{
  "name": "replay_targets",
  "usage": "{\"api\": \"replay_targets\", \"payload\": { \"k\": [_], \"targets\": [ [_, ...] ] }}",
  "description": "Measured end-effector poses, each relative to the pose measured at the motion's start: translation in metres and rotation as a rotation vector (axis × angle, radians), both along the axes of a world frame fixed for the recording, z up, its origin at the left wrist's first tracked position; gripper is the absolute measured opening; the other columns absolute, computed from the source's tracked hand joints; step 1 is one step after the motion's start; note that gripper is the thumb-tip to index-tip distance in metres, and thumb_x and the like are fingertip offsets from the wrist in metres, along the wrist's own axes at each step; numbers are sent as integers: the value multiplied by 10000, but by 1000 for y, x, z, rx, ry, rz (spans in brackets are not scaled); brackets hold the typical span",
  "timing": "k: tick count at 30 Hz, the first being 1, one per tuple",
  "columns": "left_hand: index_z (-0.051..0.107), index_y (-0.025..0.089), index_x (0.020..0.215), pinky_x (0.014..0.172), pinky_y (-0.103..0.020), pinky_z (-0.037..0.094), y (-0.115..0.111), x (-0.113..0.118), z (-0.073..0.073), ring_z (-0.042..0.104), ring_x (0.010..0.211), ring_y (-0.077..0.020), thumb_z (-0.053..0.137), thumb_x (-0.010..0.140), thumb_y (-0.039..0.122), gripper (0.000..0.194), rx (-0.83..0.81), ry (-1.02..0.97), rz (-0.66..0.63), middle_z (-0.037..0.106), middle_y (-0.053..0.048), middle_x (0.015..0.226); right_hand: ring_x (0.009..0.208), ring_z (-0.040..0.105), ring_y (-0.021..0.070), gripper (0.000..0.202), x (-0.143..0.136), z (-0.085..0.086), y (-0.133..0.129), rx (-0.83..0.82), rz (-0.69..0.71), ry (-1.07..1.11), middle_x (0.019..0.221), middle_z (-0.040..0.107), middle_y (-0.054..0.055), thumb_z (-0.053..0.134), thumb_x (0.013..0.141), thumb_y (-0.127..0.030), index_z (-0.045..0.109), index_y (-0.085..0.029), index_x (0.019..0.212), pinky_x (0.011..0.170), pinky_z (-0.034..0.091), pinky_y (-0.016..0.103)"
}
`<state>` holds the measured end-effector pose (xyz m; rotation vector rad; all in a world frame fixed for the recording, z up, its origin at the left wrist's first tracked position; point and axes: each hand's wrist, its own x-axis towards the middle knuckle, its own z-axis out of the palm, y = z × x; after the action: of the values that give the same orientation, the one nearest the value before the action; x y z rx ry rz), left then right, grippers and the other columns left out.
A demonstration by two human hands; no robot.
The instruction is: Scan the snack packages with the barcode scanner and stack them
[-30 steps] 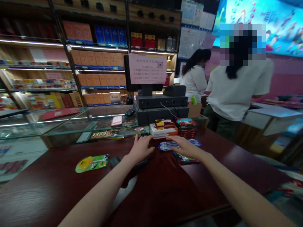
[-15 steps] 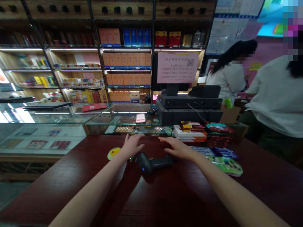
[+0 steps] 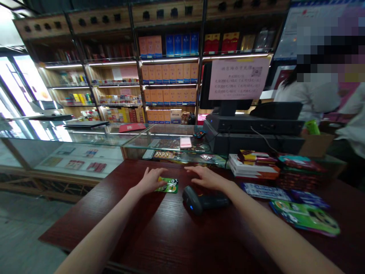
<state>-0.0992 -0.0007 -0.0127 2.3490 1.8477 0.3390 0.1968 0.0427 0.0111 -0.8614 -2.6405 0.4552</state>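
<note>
Reaching low over a dark red table with both forearms stretched forward and palms down — left hand partly covering a green package, contact hard to tell; right hand just beyond a black scanner — with fingers loosely curved, thumbs held apart.

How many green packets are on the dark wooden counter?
2 visible: one green packet partly behind the left hand, another green packet to the right, nearer than the blue-and-white packets. Others may be hidden beneath the second.
</note>
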Motion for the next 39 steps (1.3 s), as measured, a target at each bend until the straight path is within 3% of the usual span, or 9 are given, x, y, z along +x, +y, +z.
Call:
{"api": "replay_targets", "payload": {
  "k": [14,25,32,39],
  "targets": [
    [445,302,1423,1136,-685,143,-11,-36,2,463,1354,-348,750,653,461,843,-139,5,14,545,-100,1441,1128,663,233,551,-46,-11,25,-179,104,-31,1247,704,52,630,826,-245,564,-259,1373,990,490,359],
    [458,315,1389,1139,-701,96,-7,-43,-2,514,1313,-324,743,678,395,770,-138,-74,5,593,-64,1398,1050,679,238,534,-56,-11,26,-153,118,-77,1170,726,54,642,810,-243,592,-242,1342,938,497,337],
    [457,320,1383,1145,-700,84,-2,-37,-5,488,1345,-327,703,728,395,704,-64,-144,16,558,-63,1438,1176,618,271,672,-53,-13,28,-164,113,-47,1336,641,88,714,783,-304,521,-241,1423,1018,460,380],
    [442,306,1376,1174,-661,48,0,-18,0,476,1356,-292,660,782,376,637,41,-243,34,540,-54,1455,1324,494,322,979,-43,-15,27,-126,33,-9,1490,498,104,828,669,-416,363,-287,1520,1090,385,467]
  ]
}}
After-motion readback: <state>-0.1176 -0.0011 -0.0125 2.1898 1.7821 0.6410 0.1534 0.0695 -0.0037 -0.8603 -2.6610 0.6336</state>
